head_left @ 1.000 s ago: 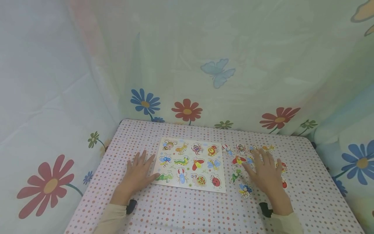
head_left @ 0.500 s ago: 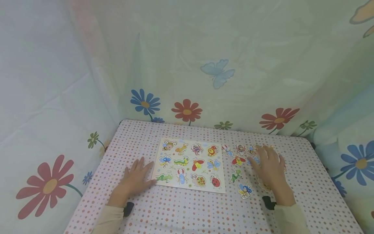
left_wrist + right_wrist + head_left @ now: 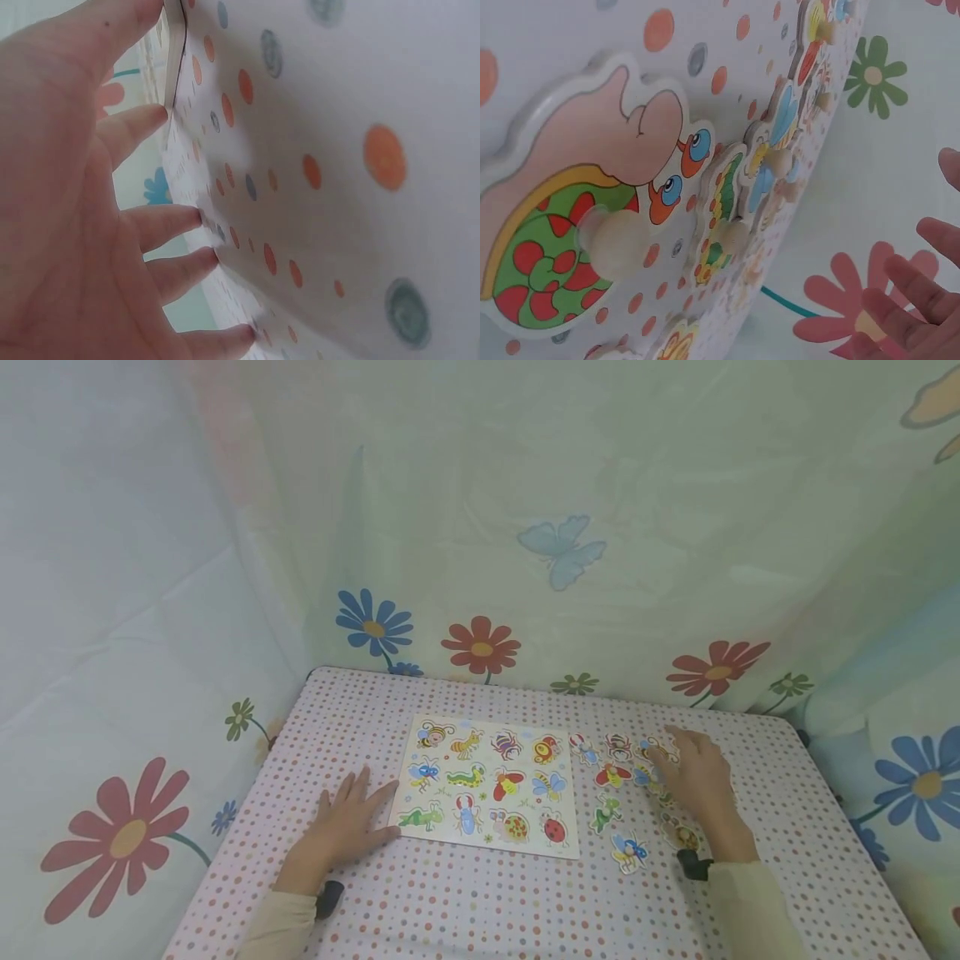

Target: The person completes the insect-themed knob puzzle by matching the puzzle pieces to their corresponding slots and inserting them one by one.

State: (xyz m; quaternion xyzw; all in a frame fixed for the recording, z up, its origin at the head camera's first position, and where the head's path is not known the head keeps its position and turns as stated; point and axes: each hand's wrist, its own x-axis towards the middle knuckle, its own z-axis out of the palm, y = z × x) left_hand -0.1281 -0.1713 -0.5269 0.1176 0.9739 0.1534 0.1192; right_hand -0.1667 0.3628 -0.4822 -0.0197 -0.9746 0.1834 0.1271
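A pale puzzle board (image 3: 540,850) printed with coloured insects lies flat on the table. My left hand (image 3: 337,832) rests with spread fingers at its left edge; in the left wrist view the thumb and index fingertip (image 3: 154,114) meet the board's side (image 3: 177,56). Over the loose knobbed pieces, my right hand (image 3: 701,781) hovers with loosely bent fingers, holding nothing. Nearby are a snail piece (image 3: 585,180), a caterpillar piece (image 3: 726,199), a grasshopper piece (image 3: 606,812), a mosquito piece (image 3: 628,850) and a red-winged bug piece (image 3: 612,774). The right hand hides some pieces.
A stag beetle piece (image 3: 583,749) and a spider piece (image 3: 618,746) lie beside the board's right edge. The table wears a dotted cloth (image 3: 480,910). A flower-printed curtain (image 3: 420,510) rises behind the table and along its sides.
My right hand has lifted and tilted over the pieces, uncovering the snail piece. My left hand has drawn slightly towards me along the board's edge. The board and the visible pieces stay put.
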